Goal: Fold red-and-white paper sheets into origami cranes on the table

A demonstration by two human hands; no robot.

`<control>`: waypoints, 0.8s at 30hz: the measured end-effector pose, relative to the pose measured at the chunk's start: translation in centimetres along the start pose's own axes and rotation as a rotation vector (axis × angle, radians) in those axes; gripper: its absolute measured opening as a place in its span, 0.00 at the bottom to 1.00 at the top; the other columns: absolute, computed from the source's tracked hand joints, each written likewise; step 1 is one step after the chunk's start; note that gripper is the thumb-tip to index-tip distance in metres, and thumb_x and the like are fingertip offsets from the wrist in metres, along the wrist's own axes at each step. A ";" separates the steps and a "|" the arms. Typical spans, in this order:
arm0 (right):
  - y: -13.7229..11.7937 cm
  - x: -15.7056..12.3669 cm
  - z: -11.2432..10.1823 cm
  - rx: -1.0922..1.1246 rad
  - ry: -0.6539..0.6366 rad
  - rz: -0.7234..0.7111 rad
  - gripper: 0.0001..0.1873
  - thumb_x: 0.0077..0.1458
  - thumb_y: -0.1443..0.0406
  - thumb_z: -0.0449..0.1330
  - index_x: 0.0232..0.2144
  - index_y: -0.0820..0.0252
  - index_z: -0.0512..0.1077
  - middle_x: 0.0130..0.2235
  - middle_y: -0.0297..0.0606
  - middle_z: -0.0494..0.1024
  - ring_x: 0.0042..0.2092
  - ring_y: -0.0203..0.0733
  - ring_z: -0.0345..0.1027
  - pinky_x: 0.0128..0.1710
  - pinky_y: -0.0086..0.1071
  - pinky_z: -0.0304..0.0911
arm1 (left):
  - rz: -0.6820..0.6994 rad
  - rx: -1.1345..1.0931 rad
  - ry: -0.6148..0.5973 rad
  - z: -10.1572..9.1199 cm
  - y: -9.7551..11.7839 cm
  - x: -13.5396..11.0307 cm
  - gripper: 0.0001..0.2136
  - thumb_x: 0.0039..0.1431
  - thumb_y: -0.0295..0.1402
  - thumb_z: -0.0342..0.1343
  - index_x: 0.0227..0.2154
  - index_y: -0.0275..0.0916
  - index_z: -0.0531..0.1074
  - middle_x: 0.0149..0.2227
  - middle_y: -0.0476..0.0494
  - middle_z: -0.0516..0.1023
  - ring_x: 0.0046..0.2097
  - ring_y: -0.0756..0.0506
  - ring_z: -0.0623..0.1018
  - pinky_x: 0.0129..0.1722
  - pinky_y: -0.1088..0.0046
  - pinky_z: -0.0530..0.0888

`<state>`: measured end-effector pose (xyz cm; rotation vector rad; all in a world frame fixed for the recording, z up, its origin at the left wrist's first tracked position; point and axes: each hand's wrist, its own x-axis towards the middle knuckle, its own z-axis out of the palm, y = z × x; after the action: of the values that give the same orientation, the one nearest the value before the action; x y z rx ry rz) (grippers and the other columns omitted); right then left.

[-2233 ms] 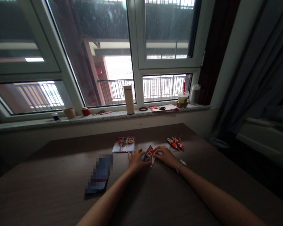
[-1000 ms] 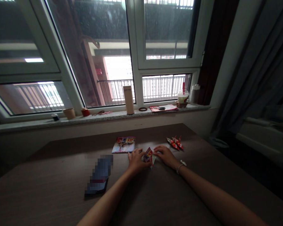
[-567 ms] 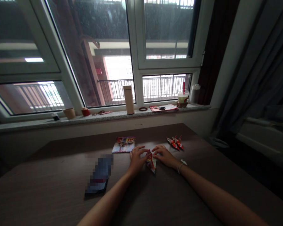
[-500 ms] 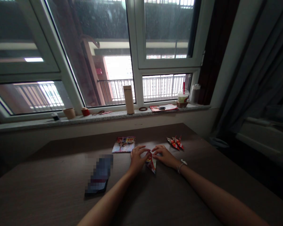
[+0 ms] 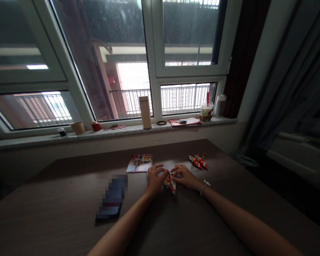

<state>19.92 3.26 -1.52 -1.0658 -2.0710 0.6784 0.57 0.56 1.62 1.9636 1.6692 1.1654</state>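
Note:
A small piece of folded printed paper (image 5: 170,185), red, yellow and white with a pointed end toward me, is pinched between my two hands over the brown table (image 5: 197,220). My left hand (image 5: 155,178) grips its left upper edge with thumb and forefinger. On the other side my right hand (image 5: 184,176) has its thumb and forefinger closed on the right upper edge; a bracelet circles that wrist. The paper's top is partly hidden by my fingertips. To the right of my hands lie two folded paper cranes (image 5: 197,161), red and white.
A stack of printed paper (image 5: 140,164) lies behind my left hand, and a blurred-out phone (image 5: 112,199) lies to the left. Along the windowsill (image 5: 120,133) stand a tan bottle (image 5: 145,113), a paper cup (image 5: 78,128), a drink cup with a straw (image 5: 206,108), and scissors (image 5: 182,122) on papers.
The folded paper has turned and tilted slightly between my fingers, showing more of its red and yellow print. Both hands stay almost in place, with small finger movements.

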 end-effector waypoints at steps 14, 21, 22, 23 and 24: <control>-0.3 0.0 0.0 -0.008 0.030 -0.002 0.03 0.49 0.65 0.67 0.24 0.55 0.78 0.45 0.37 0.79 0.55 0.49 0.62 0.59 0.45 0.52 | -0.081 0.066 -0.041 -0.3 0.7 -0.4 0.04 0.49 0.37 0.66 0.30 0.48 0.80 0.54 0.49 0.75 0.60 0.37 0.65 0.64 0.46 0.51; 0.2 0.1 0.0 -0.011 0.038 -0.011 0.03 0.49 0.62 0.68 0.25 0.53 0.79 0.45 0.37 0.79 0.54 0.48 0.64 0.59 0.45 0.53 | -0.112 0.054 -0.051 -0.4 1.0 -0.2 0.01 0.50 0.34 0.64 0.27 0.47 0.80 0.55 0.50 0.75 0.61 0.35 0.64 0.64 0.42 0.50; 0.3 0.1 0.0 -0.010 0.043 -0.010 0.04 0.49 0.61 0.68 0.25 0.52 0.80 0.46 0.37 0.79 0.54 0.48 0.64 0.59 0.44 0.53 | -0.114 0.051 -0.054 -0.4 1.0 -0.2 0.01 0.50 0.34 0.64 0.27 0.47 0.80 0.55 0.50 0.75 0.61 0.35 0.64 0.64 0.42 0.49; 0.3 0.1 0.1 -0.006 0.051 -0.010 0.03 0.50 0.61 0.68 0.26 0.52 0.80 0.46 0.37 0.79 0.54 0.48 0.64 0.59 0.44 0.54 | -0.117 0.048 -0.057 -0.4 1.0 -0.1 0.01 0.50 0.34 0.64 0.27 0.47 0.80 0.55 0.50 0.75 0.62 0.35 0.64 0.64 0.41 0.49; 0.4 0.2 0.1 0.000 0.060 -0.011 0.04 0.51 0.60 0.67 0.28 0.52 0.81 0.46 0.37 0.79 0.54 0.48 0.65 0.58 0.43 0.54 | -0.119 0.046 -0.061 -0.4 1.0 -0.1 0.01 0.50 0.35 0.64 0.28 0.47 0.80 0.55 0.50 0.75 0.62 0.35 0.64 0.64 0.41 0.49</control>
<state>19.96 3.62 -1.76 -1.0612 -2.0241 0.6333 0.95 0.05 2.52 1.8787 1.7695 1.0233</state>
